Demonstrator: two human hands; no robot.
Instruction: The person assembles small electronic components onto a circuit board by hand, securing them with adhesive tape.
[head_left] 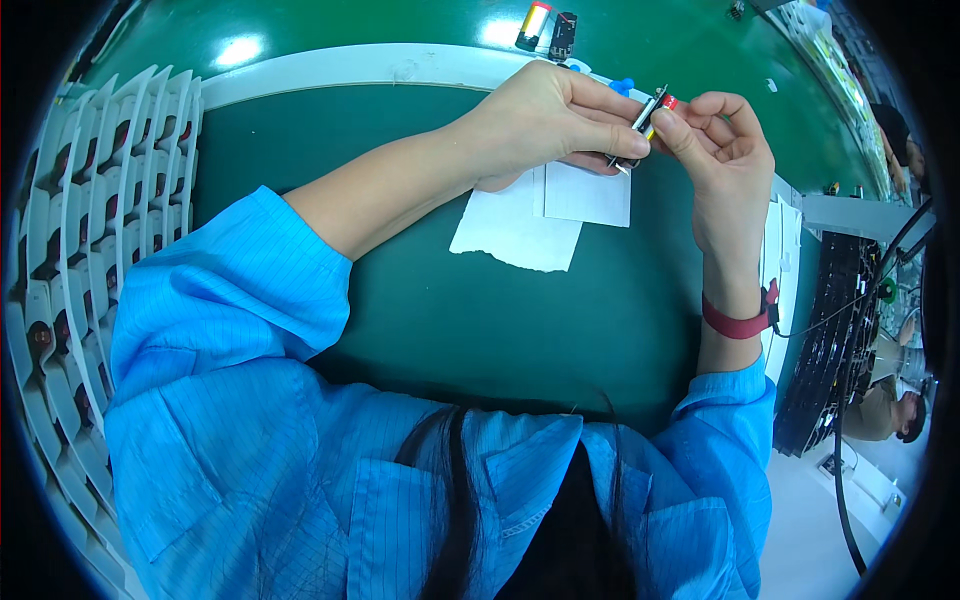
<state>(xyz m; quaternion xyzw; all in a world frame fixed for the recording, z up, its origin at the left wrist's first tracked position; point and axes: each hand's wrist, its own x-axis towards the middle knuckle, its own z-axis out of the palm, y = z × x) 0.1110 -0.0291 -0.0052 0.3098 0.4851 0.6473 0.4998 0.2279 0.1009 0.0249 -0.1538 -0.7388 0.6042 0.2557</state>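
Note:
Above the green mat, my left hand (540, 120) is closed, thumb and fingers pinching a small, thin dark-and-silver circuit board (648, 112) held at a slant. Against its right side sits a small red-and-yellow cylinder (669, 102), partly covered by fingers. My right hand (725, 145) pinches that cylinder with thumb and forefinger, its other fingers curled. The two hands meet at these parts, and how board and cylinder join is hidden. Below my left hand lie sheets of white paper (520, 225), one with a torn edge.
Beyond the white rail (400, 65) lie a red, yellow and black cylinder (534, 26) and a dark board (563, 36). White racks (120, 170) with dark-and-red parts stand left. A red wrist strap (735, 318) with a cord circles my right wrist. Black trays (825, 340) are stacked right.

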